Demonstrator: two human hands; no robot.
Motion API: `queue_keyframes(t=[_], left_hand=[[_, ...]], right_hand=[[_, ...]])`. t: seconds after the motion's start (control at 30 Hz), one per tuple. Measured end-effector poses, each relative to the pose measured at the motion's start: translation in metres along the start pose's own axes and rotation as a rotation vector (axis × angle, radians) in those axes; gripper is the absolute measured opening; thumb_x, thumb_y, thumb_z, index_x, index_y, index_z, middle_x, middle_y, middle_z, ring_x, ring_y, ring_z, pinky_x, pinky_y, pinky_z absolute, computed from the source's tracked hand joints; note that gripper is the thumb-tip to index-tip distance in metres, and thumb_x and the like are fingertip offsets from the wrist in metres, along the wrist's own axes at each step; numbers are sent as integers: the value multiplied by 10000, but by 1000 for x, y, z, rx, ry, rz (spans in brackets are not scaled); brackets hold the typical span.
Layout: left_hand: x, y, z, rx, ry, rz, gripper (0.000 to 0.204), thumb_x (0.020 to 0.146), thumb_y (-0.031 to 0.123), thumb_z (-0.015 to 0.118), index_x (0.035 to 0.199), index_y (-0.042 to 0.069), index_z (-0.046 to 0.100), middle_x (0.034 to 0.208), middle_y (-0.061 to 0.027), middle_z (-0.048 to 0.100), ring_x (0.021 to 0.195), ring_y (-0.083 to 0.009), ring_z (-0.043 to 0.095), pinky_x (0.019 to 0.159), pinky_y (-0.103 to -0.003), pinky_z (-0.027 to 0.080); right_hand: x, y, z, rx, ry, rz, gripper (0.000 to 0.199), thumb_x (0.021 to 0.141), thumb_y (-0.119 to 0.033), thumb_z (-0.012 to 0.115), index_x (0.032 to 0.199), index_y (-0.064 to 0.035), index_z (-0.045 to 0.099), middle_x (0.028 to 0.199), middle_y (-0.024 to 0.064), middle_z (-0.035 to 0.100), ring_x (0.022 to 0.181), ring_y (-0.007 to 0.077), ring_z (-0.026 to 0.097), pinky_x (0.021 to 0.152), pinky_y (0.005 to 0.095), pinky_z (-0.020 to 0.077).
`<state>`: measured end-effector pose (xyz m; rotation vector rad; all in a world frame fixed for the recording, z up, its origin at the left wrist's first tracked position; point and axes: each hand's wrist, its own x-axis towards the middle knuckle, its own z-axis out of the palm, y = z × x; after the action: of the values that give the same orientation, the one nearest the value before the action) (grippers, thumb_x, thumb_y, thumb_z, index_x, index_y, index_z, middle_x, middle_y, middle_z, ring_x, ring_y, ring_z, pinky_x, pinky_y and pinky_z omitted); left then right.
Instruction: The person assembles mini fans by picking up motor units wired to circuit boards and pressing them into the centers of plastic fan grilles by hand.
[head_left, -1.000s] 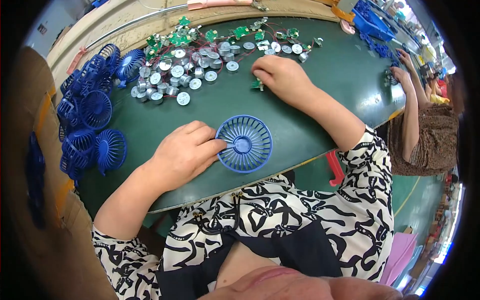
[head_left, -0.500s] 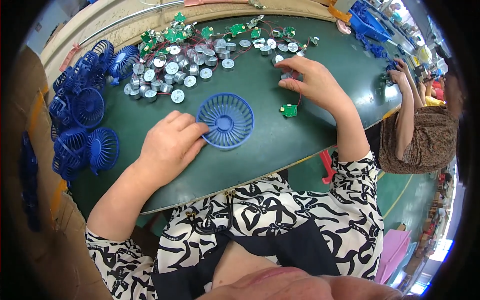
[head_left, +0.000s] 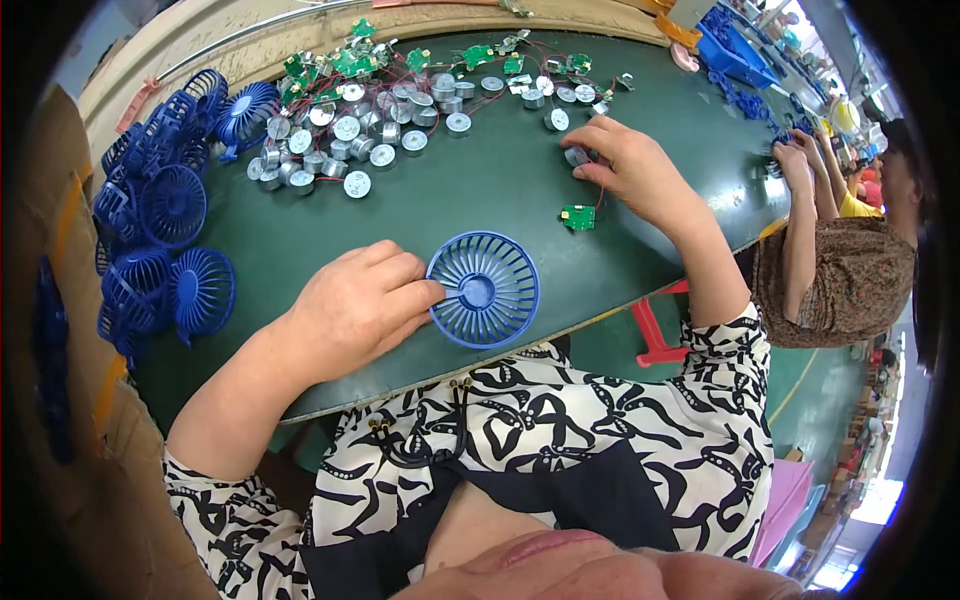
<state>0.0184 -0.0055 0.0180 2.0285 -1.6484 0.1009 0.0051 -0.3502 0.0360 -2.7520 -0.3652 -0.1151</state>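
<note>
Two hands busy: left hand (head_left: 355, 305) still pins the blue fan grille (head_left: 484, 290) near the surface's (head_left: 500, 190) near edge, while right hand (head_left: 630, 165) has reached farther, grip now clenched around a small silver motor (head_left: 576, 156) trailing its green board (head_left: 577, 216).

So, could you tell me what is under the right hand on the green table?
The right hand covers a small silver motor, only its edge showing past the fingers. Thin wires run from it to a green circuit board lying below. How the palm grips the motor is hidden.
</note>
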Motion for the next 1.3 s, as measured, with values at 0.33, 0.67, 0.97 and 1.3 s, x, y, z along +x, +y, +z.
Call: queue_keyframes(t=[0.33,0.67,0.97,1.3], left_hand=[[-3,-2,2,-8,-18,-22,297,706,73,749,987,67,652,953,-93,603,835,-272,590,727,-382,508],[-2,0,4,-14,-36,-37,261,723,78,733,968,75,644,960,-83,593,881,-277,586,752,-392,504],[1,-3,9,1,14,-28,258,717,77,734,959,69,644,919,-94,589,850,-286,585,734,-396,501],[1,-3,10,23,43,-38,238,725,80,723,942,60,628,912,-87,582,846,-285,578,722,-390,500]], right_hand=[[5,-30,-19,-435,410,-99,194,866,-190,668,1015,-66,656,970,119,602,843,340,640,720,428,530],[-22,-19,13,568,-56,381,254,949,-217,607,1060,6,660,820,64,643,706,122,590,625,289,487],[-26,-39,20,-80,146,115,243,834,-187,722,998,-14,671,803,125,629,681,227,617,651,329,508],[-27,-106,26,-62,43,-474,308,731,-144,770,994,-60,634,915,66,589,856,269,572,732,378,485]])
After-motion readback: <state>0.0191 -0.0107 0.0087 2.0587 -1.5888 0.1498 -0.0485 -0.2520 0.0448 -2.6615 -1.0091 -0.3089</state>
